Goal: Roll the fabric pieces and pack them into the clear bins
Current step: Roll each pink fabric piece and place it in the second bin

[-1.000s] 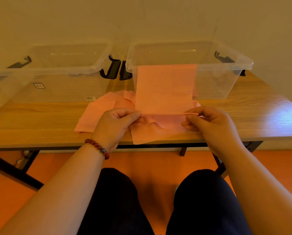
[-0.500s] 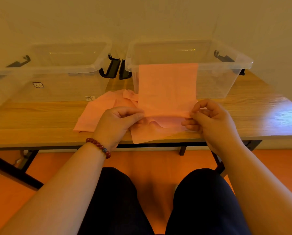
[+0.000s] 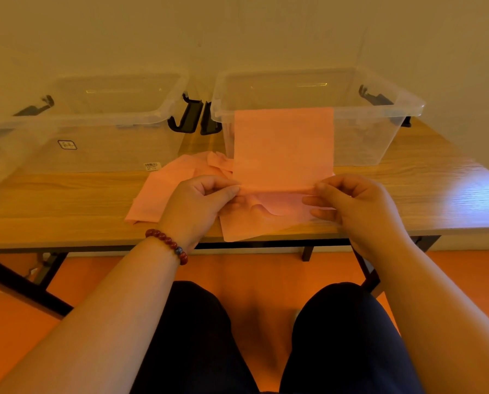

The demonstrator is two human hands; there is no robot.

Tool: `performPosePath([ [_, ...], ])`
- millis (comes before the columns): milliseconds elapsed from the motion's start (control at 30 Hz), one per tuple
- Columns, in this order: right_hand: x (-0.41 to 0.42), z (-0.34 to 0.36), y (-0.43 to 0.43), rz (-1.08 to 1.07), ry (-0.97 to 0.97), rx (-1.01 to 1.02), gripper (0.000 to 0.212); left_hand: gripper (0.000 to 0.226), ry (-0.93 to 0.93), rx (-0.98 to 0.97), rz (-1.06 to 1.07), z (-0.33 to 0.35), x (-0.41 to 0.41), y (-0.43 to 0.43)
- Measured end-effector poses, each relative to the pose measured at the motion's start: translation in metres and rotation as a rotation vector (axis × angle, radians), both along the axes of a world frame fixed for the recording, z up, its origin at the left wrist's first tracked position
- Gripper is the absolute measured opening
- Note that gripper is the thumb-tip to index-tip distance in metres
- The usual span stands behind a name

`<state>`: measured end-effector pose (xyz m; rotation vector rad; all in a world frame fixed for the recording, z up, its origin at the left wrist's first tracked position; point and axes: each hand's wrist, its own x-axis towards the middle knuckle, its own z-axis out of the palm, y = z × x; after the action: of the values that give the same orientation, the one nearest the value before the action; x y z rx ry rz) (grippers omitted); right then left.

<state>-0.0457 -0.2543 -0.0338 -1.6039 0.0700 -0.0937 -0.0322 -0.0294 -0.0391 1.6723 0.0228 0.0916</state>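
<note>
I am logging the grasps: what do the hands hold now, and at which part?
The left hand and the right hand both pinch one pink fabric piece at its near edge, one at each near corner.

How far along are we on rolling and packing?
Done: nothing packed; no rolls show in the left bin or right bin. In hand: left hand and right hand pinch the near edge of one pink strip, its far end up against the right bin's front. Left: rolling it, then the loose pink pile on the table.
</note>
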Motion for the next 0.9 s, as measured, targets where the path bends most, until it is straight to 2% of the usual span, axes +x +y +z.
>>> performPosePath([
  [133,0.0,0.001,0.001,-0.022,0.021,0.015,0.009,0.014,-0.025,-0.073,0.005,0.004,-0.002,-0.005],
  [500,-0.007,0.004,-0.004,-0.001,0.042,0.052,0.007,0.013,-0.065,0.05,-0.019,0.003,-0.009,-0.004],
  [900,-0.007,0.006,-0.003,-0.088,0.06,0.09,0.005,0.019,0.043,-0.138,0.009,0.009,-0.006,-0.012],
])
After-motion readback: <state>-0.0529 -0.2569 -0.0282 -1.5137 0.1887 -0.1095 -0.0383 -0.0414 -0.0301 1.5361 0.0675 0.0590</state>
